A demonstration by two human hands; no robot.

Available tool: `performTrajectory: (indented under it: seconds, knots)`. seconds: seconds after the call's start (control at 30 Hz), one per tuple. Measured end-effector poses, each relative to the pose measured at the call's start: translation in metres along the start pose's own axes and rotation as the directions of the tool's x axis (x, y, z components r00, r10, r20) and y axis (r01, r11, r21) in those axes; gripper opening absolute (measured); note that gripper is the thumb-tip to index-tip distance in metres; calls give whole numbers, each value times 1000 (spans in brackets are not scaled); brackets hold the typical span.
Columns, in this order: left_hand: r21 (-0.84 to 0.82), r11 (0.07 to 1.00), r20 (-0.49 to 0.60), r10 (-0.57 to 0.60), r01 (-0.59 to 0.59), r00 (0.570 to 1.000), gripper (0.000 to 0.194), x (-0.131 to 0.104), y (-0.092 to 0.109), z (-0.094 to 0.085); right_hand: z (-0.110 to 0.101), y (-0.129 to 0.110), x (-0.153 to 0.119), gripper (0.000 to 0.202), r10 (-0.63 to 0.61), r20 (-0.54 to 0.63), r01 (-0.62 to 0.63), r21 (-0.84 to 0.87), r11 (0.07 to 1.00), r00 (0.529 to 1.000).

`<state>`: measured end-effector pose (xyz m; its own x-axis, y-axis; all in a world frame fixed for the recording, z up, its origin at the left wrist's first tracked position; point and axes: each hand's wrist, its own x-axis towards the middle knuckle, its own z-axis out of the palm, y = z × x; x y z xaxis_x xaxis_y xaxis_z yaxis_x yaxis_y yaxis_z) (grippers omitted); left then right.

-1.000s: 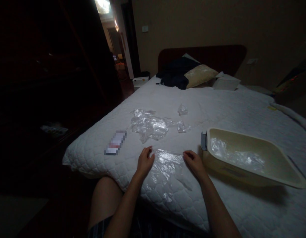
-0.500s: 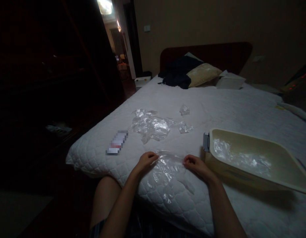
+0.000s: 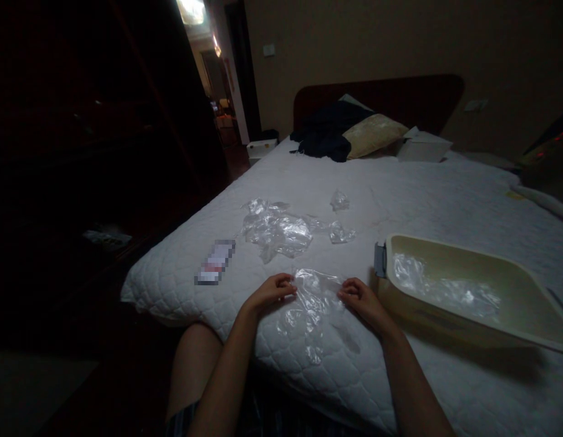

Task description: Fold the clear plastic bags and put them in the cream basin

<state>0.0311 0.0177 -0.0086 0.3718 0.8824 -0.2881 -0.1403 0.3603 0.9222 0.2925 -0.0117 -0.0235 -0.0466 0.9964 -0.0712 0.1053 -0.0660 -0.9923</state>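
Note:
A clear plastic bag (image 3: 314, 303) lies spread over the near edge of the bed, thin and wrinkled. My left hand (image 3: 272, 291) pinches its left upper edge between thumb and fingers. At the opposite edge, my right hand (image 3: 361, 299) has its curled fingers closed on the same bag. Beyond my hands, more crumpled clear bags (image 3: 281, 233) lie in a loose heap, and a small crumpled piece (image 3: 339, 200) sits apart from them. To the right stands a cream plastic bin (image 3: 486, 285) with clear plastic inside.
The white quilted bed (image 3: 399, 194) fills the middle. A blurred-out flat object, phone-shaped (image 3: 215, 263), lies left of my hands. Dark clothing (image 3: 327, 130), a beige pillow (image 3: 375, 135) and a white box (image 3: 424, 150) are near the headboard (image 3: 418, 97).
The bag's upper edge has shifted slightly away from me and its folds lie differently. Both hands have moved a little and still hold its sides.

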Motion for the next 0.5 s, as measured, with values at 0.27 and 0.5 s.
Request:
performTrajectory:
  seconds: [0.27, 0.5]
  knots:
    - [114, 993, -51, 1, 5, 999, 39, 12, 6, 5, 2, -1, -2, 38, 67, -25, -64, 93, 994, 997]
    - [134, 987, -88, -82, 94, 993, 52, 15, 11, 8, 4, -2, 0, 36, 81, -105, -71, 94, 993, 991]
